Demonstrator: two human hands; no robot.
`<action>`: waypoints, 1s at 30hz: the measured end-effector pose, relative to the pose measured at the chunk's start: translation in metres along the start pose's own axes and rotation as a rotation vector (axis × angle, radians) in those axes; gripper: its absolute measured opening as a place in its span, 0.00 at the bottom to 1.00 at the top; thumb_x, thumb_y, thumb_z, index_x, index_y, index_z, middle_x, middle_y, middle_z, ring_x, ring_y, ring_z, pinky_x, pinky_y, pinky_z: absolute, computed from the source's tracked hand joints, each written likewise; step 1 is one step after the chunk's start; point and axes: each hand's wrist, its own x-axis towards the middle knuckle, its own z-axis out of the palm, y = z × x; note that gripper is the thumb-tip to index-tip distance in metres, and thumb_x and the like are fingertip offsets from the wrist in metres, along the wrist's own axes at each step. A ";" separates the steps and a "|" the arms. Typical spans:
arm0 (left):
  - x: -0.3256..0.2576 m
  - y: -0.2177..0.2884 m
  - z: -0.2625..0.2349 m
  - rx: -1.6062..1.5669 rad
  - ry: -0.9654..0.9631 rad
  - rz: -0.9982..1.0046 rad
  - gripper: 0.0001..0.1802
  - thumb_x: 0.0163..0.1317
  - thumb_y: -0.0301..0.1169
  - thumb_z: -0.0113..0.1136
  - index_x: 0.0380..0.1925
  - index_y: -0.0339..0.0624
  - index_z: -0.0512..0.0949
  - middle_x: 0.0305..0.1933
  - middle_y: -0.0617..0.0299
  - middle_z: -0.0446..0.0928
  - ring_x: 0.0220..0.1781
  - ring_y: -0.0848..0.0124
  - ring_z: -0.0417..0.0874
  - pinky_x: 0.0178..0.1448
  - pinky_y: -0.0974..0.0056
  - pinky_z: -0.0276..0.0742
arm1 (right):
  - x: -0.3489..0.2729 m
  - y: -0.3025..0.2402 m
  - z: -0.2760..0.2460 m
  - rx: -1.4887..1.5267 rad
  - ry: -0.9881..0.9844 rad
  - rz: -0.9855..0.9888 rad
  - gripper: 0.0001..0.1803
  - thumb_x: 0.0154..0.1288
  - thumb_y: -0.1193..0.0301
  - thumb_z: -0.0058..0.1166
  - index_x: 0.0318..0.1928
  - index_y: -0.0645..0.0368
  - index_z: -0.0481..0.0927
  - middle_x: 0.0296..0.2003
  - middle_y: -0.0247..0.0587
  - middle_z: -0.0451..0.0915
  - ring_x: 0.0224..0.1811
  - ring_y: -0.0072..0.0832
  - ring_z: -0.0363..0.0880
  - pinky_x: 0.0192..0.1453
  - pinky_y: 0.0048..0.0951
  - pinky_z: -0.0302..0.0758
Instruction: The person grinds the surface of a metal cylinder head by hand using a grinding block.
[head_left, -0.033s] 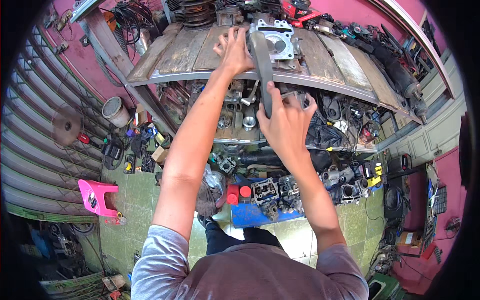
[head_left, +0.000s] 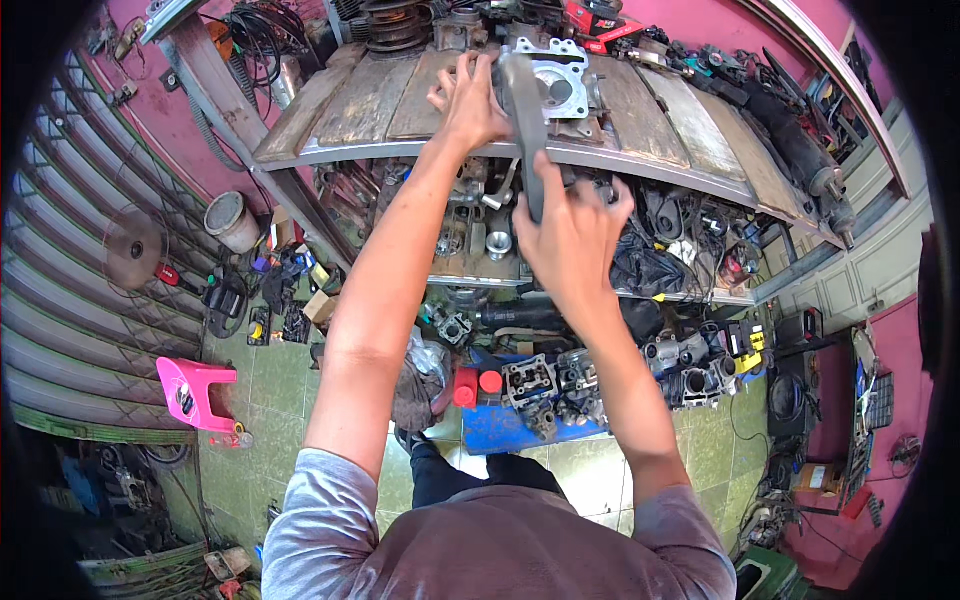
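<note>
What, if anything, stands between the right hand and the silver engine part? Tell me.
The grey bar in the right hand crosses the bench edge and overlaps the silver engine part; nothing else visible intervenes.

Two bare hands are showing: one left hand (head_left: 470,108) and one right hand (head_left: 572,235). One long grey bar (head_left: 530,135) and one silver engine part (head_left: 568,98) with one slot are appearing between them. Two dark trouser legs (head_left: 438,477) are showing below. One pink stool (head_left: 200,398), one pale bucket (head_left: 231,222) and one round fan (head_left: 136,250) are standing at left. Two red containers (head_left: 466,388) are resting beside one blue board (head_left: 488,430). Many metal parts (head_left: 695,380) are lying crowded, so their exact count is staying unclear.
</note>
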 end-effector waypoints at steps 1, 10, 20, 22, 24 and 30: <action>-0.001 0.006 0.000 -0.041 0.006 0.012 0.66 0.21 0.45 0.85 0.70 0.59 0.65 0.72 0.51 0.60 0.72 0.41 0.58 0.69 0.27 0.51 | 0.015 0.005 0.007 -0.027 0.035 0.012 0.30 0.56 0.64 0.68 0.61 0.51 0.79 0.31 0.47 0.86 0.40 0.44 0.86 0.63 0.63 0.61; -0.001 -0.001 -0.010 -0.023 -0.024 0.004 0.70 0.19 0.50 0.88 0.72 0.55 0.64 0.74 0.50 0.59 0.74 0.42 0.57 0.71 0.28 0.49 | 0.010 -0.010 -0.007 -0.120 -0.078 0.061 0.29 0.59 0.64 0.66 0.61 0.52 0.77 0.30 0.46 0.86 0.42 0.46 0.86 0.62 0.66 0.60; 0.002 0.006 -0.005 -0.031 -0.069 0.028 0.73 0.20 0.54 0.88 0.72 0.48 0.62 0.76 0.45 0.56 0.75 0.41 0.55 0.70 0.27 0.50 | 0.048 0.017 0.005 -0.090 -0.066 0.151 0.26 0.61 0.64 0.64 0.60 0.55 0.78 0.31 0.50 0.86 0.42 0.50 0.86 0.64 0.66 0.60; 0.001 -0.001 -0.008 -0.029 -0.074 0.025 0.72 0.19 0.54 0.88 0.72 0.49 0.63 0.75 0.45 0.57 0.75 0.41 0.55 0.70 0.27 0.50 | 0.022 0.008 -0.009 -0.017 -0.068 0.076 0.26 0.62 0.62 0.65 0.59 0.54 0.79 0.31 0.51 0.86 0.41 0.49 0.87 0.65 0.64 0.61; -0.001 -0.005 -0.007 -0.020 -0.049 0.037 0.71 0.20 0.53 0.88 0.72 0.50 0.63 0.75 0.46 0.57 0.75 0.41 0.55 0.69 0.27 0.50 | 0.022 0.002 -0.016 0.002 -0.049 0.056 0.26 0.61 0.62 0.65 0.59 0.54 0.79 0.31 0.50 0.86 0.39 0.49 0.87 0.64 0.62 0.62; 0.002 0.008 0.000 -0.048 -0.041 0.043 0.65 0.25 0.45 0.84 0.72 0.51 0.63 0.74 0.49 0.57 0.74 0.40 0.56 0.68 0.26 0.51 | 0.072 0.012 0.023 -0.074 0.030 0.068 0.25 0.62 0.62 0.64 0.59 0.53 0.78 0.29 0.51 0.85 0.34 0.50 0.86 0.60 0.64 0.62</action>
